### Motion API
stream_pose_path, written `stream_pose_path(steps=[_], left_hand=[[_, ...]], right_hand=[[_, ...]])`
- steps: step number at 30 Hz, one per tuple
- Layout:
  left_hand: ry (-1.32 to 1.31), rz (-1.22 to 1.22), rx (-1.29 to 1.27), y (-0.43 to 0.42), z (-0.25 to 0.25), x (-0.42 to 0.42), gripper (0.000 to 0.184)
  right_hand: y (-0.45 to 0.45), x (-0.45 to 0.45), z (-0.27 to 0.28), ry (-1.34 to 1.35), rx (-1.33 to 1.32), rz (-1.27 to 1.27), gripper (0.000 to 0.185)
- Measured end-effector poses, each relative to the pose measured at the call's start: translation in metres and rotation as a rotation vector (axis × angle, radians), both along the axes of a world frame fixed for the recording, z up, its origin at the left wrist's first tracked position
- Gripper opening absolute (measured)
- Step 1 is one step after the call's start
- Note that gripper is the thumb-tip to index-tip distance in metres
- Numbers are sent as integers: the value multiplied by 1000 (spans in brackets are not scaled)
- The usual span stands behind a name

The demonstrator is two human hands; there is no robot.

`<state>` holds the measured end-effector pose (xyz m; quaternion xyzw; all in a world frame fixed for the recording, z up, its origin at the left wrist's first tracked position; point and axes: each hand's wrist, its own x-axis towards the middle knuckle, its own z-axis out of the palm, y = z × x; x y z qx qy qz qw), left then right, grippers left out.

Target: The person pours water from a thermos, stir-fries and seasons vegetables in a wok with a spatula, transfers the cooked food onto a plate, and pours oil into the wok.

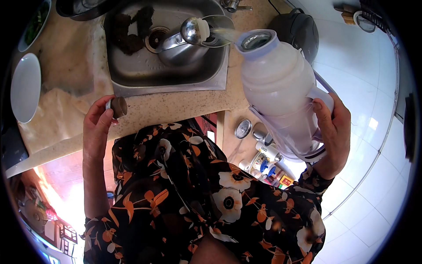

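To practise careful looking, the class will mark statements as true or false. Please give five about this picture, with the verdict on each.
1. The right hand grips the large pale flask. True.
2. The left hand is empty. False: it holds a small brown cylinder between its fingers and thumb.
3. The white oval dish lies inside the sink. False: it is on the counter, to the left of the sink.
4. A shiny metal vessel is in the sink. True.
5. The flask's mouth points away from the sink. False: it is turned toward the sink.
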<state>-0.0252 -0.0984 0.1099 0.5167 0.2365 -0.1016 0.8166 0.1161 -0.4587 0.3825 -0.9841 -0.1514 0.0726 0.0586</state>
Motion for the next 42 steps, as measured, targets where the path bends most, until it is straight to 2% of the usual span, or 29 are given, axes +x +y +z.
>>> stream_pose_path(steps=[19, 22, 37, 42], left_hand=[[-2, -7, -10, -2, -2, -2, 43], [-4, -5, -13, -4, -3, -3, 43], [6, -14, 4, -8, -5, -2, 40], [-1, -13, -20, -9, -6, -2, 41]], right_hand=[[-4, 1, 8, 41, -76, -30, 40], [-7, 1, 7, -18, -102, 29, 39], [-9, 3, 11, -15, -70, 63, 40], [-6, 4, 18, 57, 9, -19, 39]])
